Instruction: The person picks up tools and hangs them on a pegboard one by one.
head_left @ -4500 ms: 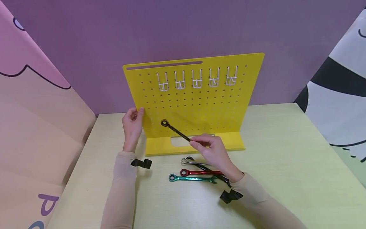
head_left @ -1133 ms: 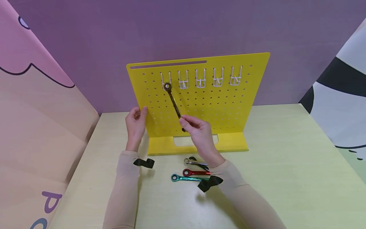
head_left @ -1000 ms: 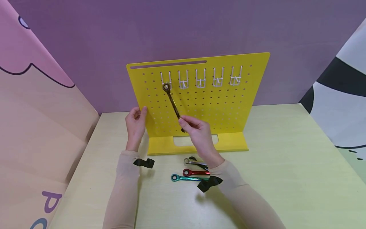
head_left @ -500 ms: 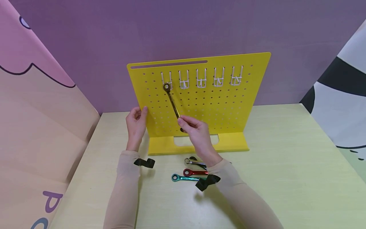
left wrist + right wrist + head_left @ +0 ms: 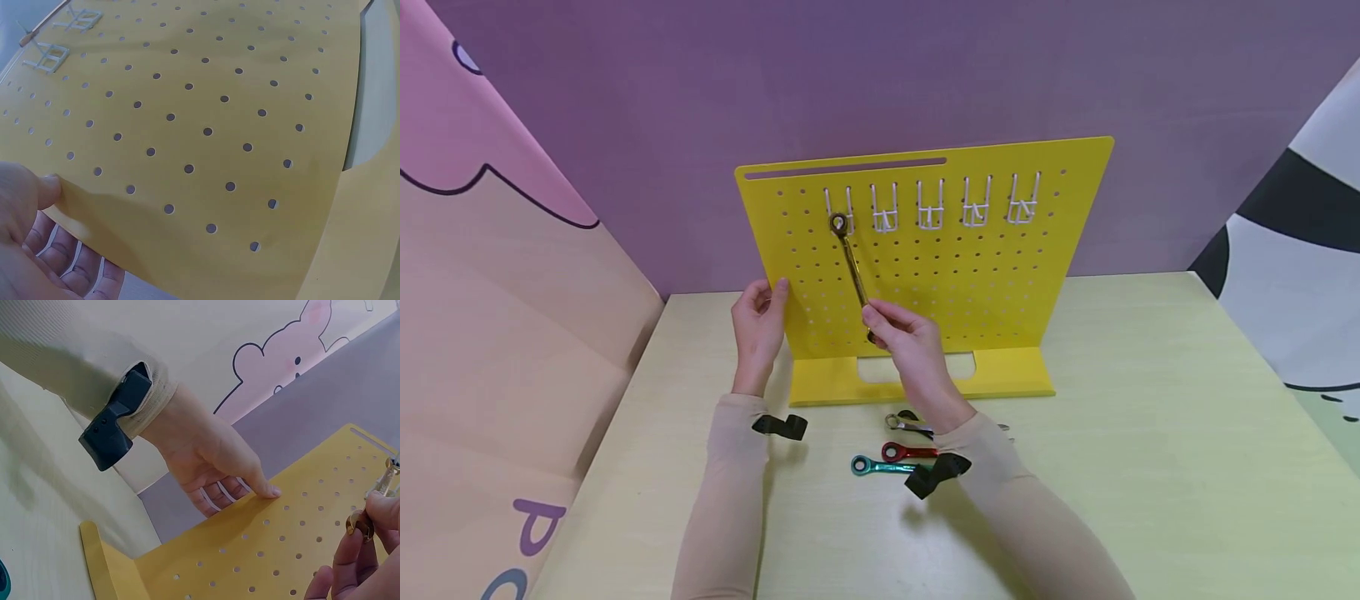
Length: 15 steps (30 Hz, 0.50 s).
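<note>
My right hand pinches a dark gold combination wrench near its lower, open end. The wrench slants up to the left, its ring end in front of the leftmost white hook on the yellow pegboard. Whether the ring touches the hook I cannot tell. My left hand grips the board's left edge, thumb on the front face and fingers behind, as the left wrist view shows. Below on the table lie a green wrench, a red wrench, a silver wrench and a black tool, partly hidden by my right arm.
Several more white hooks run in a row to the right along the upper board. The pegboard's foot rests on the pale table. A purple wall stands behind it.
Earlier the wrench was low before the board; my right hand has raised it to the leftmost hook and tilted it steeper. Lately it has shifted only slightly. My left hand keeps its grip.
</note>
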Tool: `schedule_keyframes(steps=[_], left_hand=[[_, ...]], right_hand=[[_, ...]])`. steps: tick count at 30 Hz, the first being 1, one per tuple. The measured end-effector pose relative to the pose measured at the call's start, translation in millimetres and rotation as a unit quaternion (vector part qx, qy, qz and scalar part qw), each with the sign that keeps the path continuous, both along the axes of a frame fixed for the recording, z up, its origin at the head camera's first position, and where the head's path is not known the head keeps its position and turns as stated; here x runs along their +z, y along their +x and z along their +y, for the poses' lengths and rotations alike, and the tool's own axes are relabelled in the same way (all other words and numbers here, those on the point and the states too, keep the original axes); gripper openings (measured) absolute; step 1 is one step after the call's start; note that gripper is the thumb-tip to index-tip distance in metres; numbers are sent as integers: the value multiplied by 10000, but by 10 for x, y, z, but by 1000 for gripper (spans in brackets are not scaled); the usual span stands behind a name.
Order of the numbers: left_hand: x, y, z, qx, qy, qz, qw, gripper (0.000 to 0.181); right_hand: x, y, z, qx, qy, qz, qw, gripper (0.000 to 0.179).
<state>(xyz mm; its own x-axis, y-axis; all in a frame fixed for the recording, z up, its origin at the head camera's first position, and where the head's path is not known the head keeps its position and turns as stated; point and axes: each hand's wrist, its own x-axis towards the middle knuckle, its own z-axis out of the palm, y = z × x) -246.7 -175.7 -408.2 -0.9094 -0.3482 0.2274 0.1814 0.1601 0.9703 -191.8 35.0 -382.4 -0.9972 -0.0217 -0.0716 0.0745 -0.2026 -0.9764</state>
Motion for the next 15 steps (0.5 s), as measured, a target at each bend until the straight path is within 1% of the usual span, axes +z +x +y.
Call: schedule_keyframes(steps=[6,11,15], left_hand=[[-7,6,-5,1,6,39,10000,32],[-12,-1,-8,13,12,24,10000,32],[-7,-6,-7,31,6,-20,10000,32]], right_hand=[[-7,-18,-10,9,-57,4,10000,32],[-17,-31,-9,73,-153,-112,9998,33],[-20,-39,-17,104,-248,-113,9996,34]])
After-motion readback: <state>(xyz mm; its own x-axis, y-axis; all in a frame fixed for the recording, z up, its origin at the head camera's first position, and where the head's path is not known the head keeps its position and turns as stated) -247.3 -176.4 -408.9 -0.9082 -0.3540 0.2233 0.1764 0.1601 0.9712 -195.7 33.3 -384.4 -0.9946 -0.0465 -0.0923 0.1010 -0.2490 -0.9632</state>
